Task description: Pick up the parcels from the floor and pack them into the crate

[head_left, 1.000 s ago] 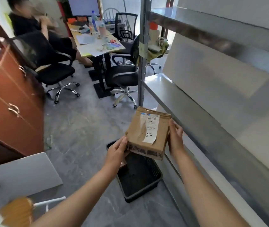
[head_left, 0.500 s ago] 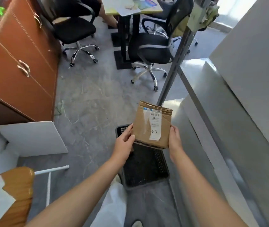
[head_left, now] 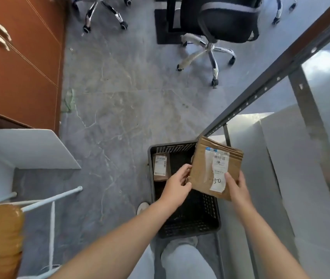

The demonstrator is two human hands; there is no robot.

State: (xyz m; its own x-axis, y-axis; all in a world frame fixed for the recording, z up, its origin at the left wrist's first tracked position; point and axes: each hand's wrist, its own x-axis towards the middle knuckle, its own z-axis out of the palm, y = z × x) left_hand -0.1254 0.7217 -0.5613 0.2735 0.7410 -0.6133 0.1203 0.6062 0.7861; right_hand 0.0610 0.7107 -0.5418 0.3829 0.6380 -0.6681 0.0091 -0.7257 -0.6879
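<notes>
I hold a flat brown cardboard parcel (head_left: 202,168) with a white label marked "50" above the right half of a black plastic crate (head_left: 210,208) on the floor. My left hand (head_left: 177,185) grips the parcel's lower left edge. Its lower right edge is held by my right hand (head_left: 237,186), thumb on the label. A smaller brown parcel (head_left: 161,166) with a white label lies inside the crate against its far left wall. Part of the crate's interior is hidden behind the held parcel and my hands.
A grey metal shelving rack (head_left: 260,93) with white panels rises close on the right. A brown cabinet (head_left: 17,73) and a white board (head_left: 29,152) stand left. Office chairs (head_left: 216,33) are ahead across grey floor. A white-framed stool (head_left: 3,224) sits at lower left.
My view has tilted down toward the floor and crate. The parcel has come lower over the crate, still held in both hands. The smaller parcel inside the crate has come into view.
</notes>
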